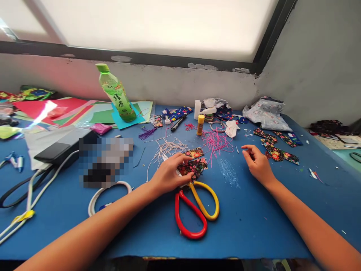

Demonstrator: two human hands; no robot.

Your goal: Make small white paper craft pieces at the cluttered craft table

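My left hand (172, 171) is closed on a dark floral fabric piece (197, 167), its thumb and fingers at the cloth's left side. Another floral strip (194, 153) lies just beyond it. Scissors with one red and one yellow handle (191, 214) rest below this hand, their blades mostly hidden under hand and cloth. Over the table to the right, my right hand (257, 163) has its fingers curled toward the thumb; whatever they may pinch cannot be made out. Floral fabric strips (278, 152) lie just right of it, and a pink thread tangle (216, 141) is to its left.
A tilted green tea bottle (118, 94) stands on coloured paper at the back left. A glue stick (200, 125), black marker (178, 122) and white cord tangle (169, 147) lie mid-table. Left are a black power bank (53, 153), white cables and a white ring (93, 203). A patterned cloth bundle (265, 113) sits back right.
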